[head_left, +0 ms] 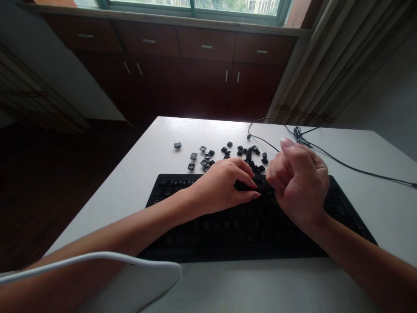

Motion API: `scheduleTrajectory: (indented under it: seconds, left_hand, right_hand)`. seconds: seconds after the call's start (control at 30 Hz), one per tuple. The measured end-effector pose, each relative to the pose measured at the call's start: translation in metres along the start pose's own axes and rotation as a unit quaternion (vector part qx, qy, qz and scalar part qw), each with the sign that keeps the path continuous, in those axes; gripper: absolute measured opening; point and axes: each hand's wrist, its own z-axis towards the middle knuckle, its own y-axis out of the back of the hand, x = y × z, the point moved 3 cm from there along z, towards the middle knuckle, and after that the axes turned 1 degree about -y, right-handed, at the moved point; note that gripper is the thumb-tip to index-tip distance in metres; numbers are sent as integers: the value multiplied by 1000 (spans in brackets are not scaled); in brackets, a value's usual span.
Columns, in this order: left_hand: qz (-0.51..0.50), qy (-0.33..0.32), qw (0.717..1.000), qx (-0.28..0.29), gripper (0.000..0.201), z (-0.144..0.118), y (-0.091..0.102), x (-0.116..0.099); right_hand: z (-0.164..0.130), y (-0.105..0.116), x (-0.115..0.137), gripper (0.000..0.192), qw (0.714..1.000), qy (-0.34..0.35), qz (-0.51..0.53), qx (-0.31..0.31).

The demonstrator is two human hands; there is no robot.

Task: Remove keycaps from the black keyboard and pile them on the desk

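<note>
Between the hands, on the keyboard (260,226), left hand (221,187) fingers pinch a keycap (243,185); right hand (299,182) is curled just beside, nothing seen inside.

keyboard (228,226): matt black plastic | loose keycaps (228,154): dark plastic, slight sheen | table (156,143): smooth white | cabinets (182,65): brown wood

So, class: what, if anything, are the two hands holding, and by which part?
It cannot be told: the left hand rests its fingers on the keyboard, and the curled right hand hides whatever it pinches.
</note>
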Motion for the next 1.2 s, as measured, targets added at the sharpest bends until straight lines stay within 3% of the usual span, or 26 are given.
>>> scheduleTrajectory:
  seconds: [0.2, 0.57, 1.0, 1.2]
  left_hand:
    - [22, 2, 1000, 13, 9, 0, 2, -1]
    - [32, -25, 999, 19, 13, 2, 0, 1]
    - [15, 45, 999, 21, 14, 1, 1, 1]
    - [-1, 38, 999, 30, 14, 2, 1, 3]
  right_hand:
    - [5, 6, 9, 51, 1000, 19, 13, -9]
    - [3, 7, 1, 48, 999, -16, 30, 5]
    - [5, 2, -7, 48, 998, -27, 55, -13]
    - [-4, -4, -7, 49, 999, 15, 21, 23]
